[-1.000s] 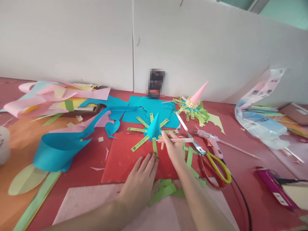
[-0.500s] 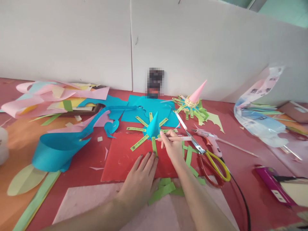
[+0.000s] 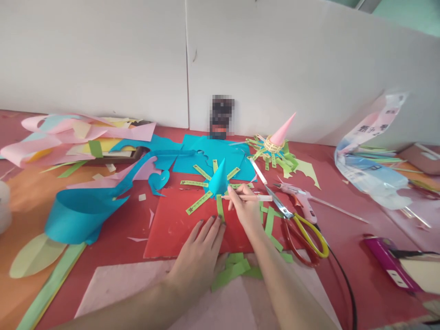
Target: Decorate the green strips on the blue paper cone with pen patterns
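Note:
A light-coloured pen point(image 3: 263, 198) is gripped in my right hand point(image 3: 244, 208), its tip at the upper end of a plain green paper strip point(image 3: 220, 207). My left hand point(image 3: 202, 247) lies flat with fingers stretched on the red sheet point(image 3: 165, 229), its fingertips touching the strip's lower end. That strip points toward me from the base of a blue paper cone point(image 3: 218, 178). Other green strips with dark drawn marks, such as the lower-left one point(image 3: 199, 203), fan out around the cone. My right hand partly covers the strips on its side.
Scissors point(image 3: 302, 229) and a pink glue gun point(image 3: 299, 197) lie right of my right hand. A pink cone point(image 3: 282, 130) with strips stands behind. Left are a blue paper loop point(image 3: 75, 220) and piled paper scraps point(image 3: 85, 133). A purple power strip point(image 3: 392, 266) sits far right.
The pen in my right hand has shifted very slightly to the left. My left hand stays on the sheet, and the other things look unmoved.

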The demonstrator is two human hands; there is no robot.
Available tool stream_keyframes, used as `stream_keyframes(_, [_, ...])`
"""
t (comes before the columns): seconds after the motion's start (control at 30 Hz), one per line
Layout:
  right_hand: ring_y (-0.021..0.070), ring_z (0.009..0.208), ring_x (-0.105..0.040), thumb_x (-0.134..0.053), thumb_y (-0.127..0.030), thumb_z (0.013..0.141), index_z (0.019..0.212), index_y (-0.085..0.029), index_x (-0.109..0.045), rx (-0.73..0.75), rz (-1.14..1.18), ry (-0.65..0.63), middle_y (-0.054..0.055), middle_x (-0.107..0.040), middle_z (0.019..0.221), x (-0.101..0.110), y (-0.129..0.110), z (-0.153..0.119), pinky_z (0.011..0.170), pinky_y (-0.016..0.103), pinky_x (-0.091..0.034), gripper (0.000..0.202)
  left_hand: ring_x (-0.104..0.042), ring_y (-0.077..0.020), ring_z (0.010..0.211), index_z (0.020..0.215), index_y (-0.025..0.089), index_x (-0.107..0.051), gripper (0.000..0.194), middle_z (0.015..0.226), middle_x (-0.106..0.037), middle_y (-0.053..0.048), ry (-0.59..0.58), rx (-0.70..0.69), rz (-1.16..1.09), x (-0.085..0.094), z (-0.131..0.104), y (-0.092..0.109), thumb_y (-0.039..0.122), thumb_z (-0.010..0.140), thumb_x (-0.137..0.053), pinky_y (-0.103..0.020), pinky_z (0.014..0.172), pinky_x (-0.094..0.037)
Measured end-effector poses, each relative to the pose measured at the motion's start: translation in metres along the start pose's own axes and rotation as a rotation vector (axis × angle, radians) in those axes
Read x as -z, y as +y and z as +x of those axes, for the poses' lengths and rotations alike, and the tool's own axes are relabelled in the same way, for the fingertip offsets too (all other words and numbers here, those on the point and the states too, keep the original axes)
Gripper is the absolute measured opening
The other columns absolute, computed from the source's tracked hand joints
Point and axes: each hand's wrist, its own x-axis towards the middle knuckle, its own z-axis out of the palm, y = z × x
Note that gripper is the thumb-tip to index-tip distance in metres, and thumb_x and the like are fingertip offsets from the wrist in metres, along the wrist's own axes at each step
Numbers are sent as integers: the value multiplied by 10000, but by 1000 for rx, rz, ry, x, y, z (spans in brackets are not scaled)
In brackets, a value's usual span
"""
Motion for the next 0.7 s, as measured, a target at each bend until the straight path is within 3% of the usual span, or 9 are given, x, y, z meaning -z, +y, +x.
stream_keyframes(0.2, [189,638,-675,-530,-423,842,617,-236,-420,-15,17,-2,-53,-509,413,0,1,0,652,271,-489,313,-492,-237,1186,1252,116,-509,472,1301,-541,-87,2,-3,-8,0,0,-1,388,921,-311,-382,994,-365])
stream_keyframes(0.7, [187,604,-670,-534,-459,835,615,-234,-414,-4,-4,-58,-43,-539,437,0,3,0,618,269,-492,337,-478,-232,1205,1268,123,-492,467,1317,-525,-89,-21,4,-31,0,1,-1,386,917,-331,-386,1008,-361])
